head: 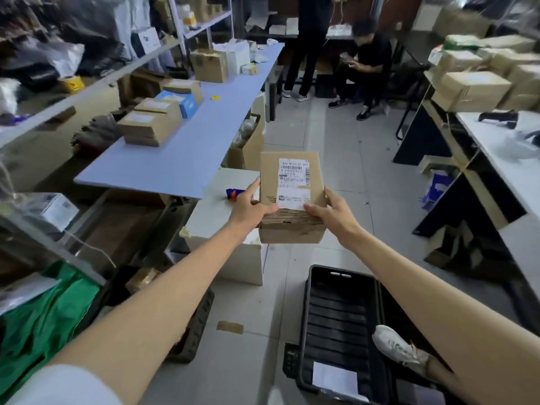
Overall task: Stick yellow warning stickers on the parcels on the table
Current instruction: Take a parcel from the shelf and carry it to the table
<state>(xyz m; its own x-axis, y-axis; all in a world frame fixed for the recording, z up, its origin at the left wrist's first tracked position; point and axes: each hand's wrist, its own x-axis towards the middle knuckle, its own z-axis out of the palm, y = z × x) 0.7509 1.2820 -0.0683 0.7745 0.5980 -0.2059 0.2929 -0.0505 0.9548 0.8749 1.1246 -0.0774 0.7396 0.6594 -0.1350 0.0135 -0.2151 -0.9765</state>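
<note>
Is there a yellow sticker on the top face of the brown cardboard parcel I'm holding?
No, the brown cardboard parcel shows only a white printed shipping label on its top face.

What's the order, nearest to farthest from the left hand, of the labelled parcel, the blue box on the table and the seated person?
1. Labelled parcel: gripped by the left hand at its left edge.
2. Blue box: ahead and left, on the table.
3. Seated person: far back, right of centre.

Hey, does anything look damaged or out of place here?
The parcel held between left hand and right hand looks crumpled at its near end, with wrinkled tape. A stray tape strip lies on the floor.
</note>
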